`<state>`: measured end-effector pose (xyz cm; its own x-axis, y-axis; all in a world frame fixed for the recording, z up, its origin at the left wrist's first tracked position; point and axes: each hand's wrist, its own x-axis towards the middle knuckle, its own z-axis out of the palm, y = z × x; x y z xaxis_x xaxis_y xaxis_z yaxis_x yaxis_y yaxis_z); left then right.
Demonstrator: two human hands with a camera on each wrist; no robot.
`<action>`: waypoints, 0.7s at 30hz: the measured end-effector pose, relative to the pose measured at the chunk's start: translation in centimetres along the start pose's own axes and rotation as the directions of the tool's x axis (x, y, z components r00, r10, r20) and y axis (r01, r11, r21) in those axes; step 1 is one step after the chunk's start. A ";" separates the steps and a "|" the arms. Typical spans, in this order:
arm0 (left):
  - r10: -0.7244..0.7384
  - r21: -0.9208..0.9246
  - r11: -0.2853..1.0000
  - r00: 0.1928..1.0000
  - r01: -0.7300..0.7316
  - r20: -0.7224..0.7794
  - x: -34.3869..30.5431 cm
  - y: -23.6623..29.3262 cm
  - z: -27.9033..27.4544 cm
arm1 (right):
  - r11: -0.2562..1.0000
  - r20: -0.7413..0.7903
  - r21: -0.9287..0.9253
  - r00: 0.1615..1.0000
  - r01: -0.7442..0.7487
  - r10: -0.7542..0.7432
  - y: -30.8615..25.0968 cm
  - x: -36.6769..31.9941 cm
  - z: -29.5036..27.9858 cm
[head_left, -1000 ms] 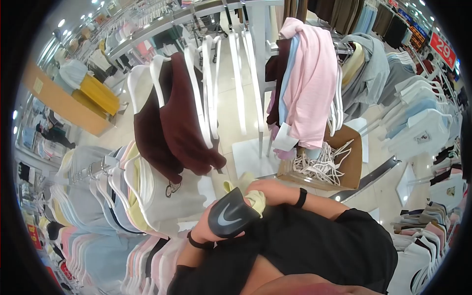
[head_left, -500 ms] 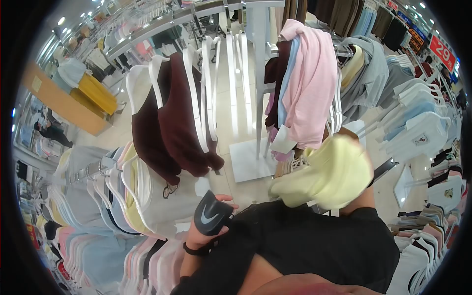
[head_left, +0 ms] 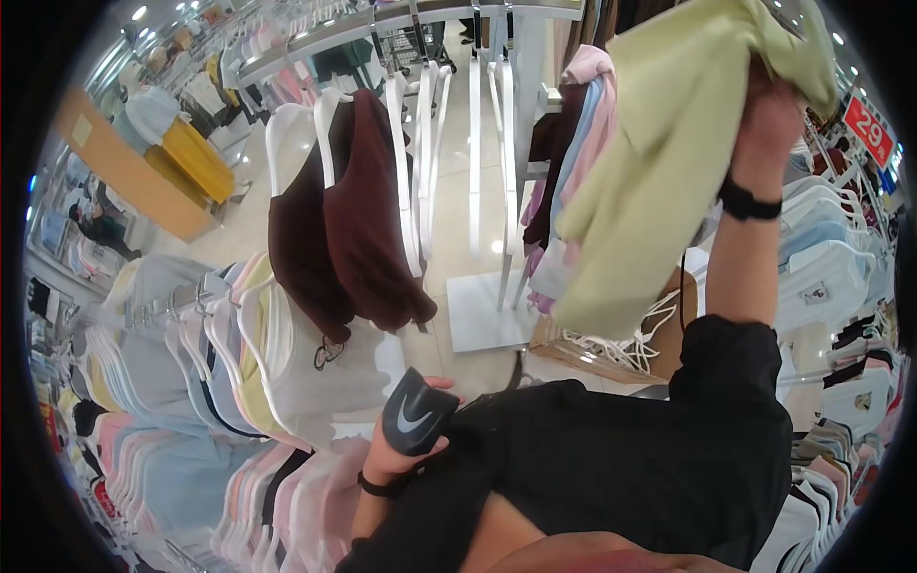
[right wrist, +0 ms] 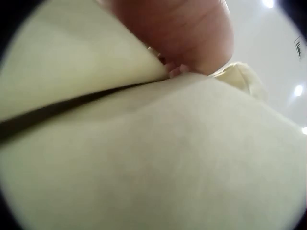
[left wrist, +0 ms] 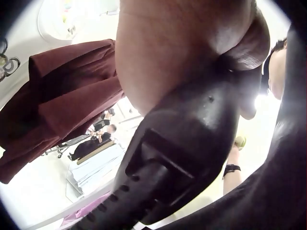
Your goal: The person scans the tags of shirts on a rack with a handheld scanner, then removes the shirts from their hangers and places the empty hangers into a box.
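Observation:
High at the right in the head view, my right hand (head_left: 767,129) grips a pale yellow garment (head_left: 659,124), which hangs down in front of pink and blue clothes. The right wrist view is filled mostly by its cloth (right wrist: 144,153), with part of the hand (right wrist: 182,33) above. Low and near my body, my left hand (head_left: 390,455) holds a dark curved object (head_left: 417,417) bearing a grey swoosh. In the left wrist view this glossy object (left wrist: 192,139) lies against the hand (left wrist: 172,52), fingertips partly hidden.
Maroon garments (head_left: 368,229) and bare white hangers (head_left: 475,162) hang from the rail (head_left: 334,43) ahead. A cardboard box (head_left: 592,365) of white hangers stands below the yellow cloth. Racks of light shirts (head_left: 186,382) fill the left; more clothes (head_left: 829,277) hang at right.
My right hand has moved away from the left hand and up to the right with the yellow garment, which has spread out from a bunch. The left hand keeps the dark object low.

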<state>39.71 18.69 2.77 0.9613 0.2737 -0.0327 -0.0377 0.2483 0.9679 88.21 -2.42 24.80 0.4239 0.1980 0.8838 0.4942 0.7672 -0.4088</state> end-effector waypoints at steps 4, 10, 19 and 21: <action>-0.010 0.002 1.000 0.999 0.010 -0.040 -0.4 -0.8 0.2 | 0.898 -0.116 -0.440 0.990 0.023 -0.083 5.4 0.6 4.1; 0.015 0.038 0.999 0.997 -0.013 -0.070 -1.4 -1.6 -0.4 | 0.183 0.097 -0.983 0.910 0.024 0.403 9.6 -2.4 -2.8; 0.030 0.236 0.972 0.987 0.007 -0.156 -2.6 -4.0 -1.7 | 0.160 0.129 -0.984 0.919 0.073 0.373 10.2 -2.9 -5.2; 0.011 0.133 0.991 0.978 0.018 -0.210 -2.7 -4.3 -1.4 | 0.124 0.230 -0.971 0.937 0.204 0.264 9.1 -3.5 -3.5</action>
<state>36.90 18.18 -1.60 0.8821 0.4652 -0.0740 0.0160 0.1275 0.9917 93.92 1.73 17.21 0.3530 0.5285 0.7720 0.8846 -0.4574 -0.0914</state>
